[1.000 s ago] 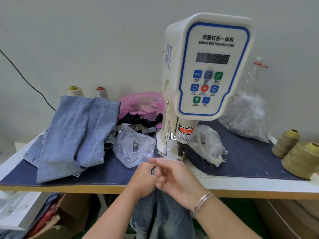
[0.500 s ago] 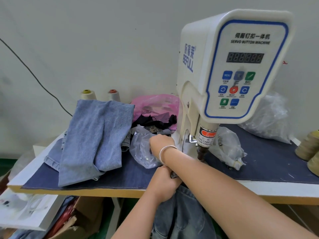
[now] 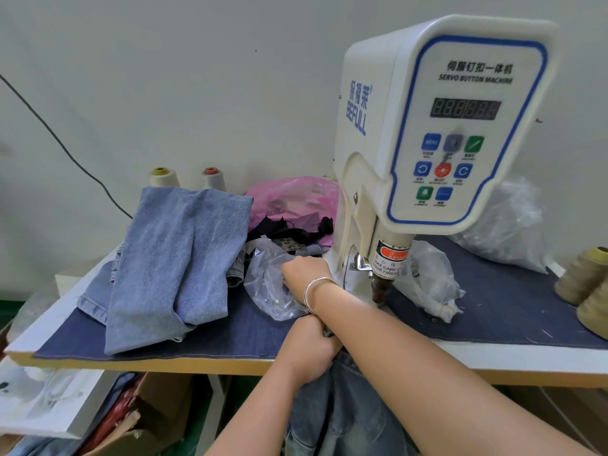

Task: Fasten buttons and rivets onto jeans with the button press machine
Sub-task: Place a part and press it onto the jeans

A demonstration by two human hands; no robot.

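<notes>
At the near edge, dark jeans hang below the desk, their top bunched in the left hand, which is closed tight around the denim right at the desk's front edge. The right forearm crosses over that hand, a bangle on the wrist, and the right hand reaches into one clear plastic bag lying on the desk; its fingers are buried in the plastic, so whether they pinch anything cannot be told.

The desk is a pale board with a wood-coloured edge, covered by a dark blue denim sheet. Under it sit a cardboard box and white sheets. A second clear bag lies right of the press post, and a third, larger one rests farther back. To the left a pile of light blue jeans is draped over the surface. The one button press machine stands in the middle, white with a blue-rimmed panel. Two olive thread cones stand at the right edge. Behind, one pink bag holds dark scraps, and two more cones stand against the plain pale wall, where a black cable runs down.
</notes>
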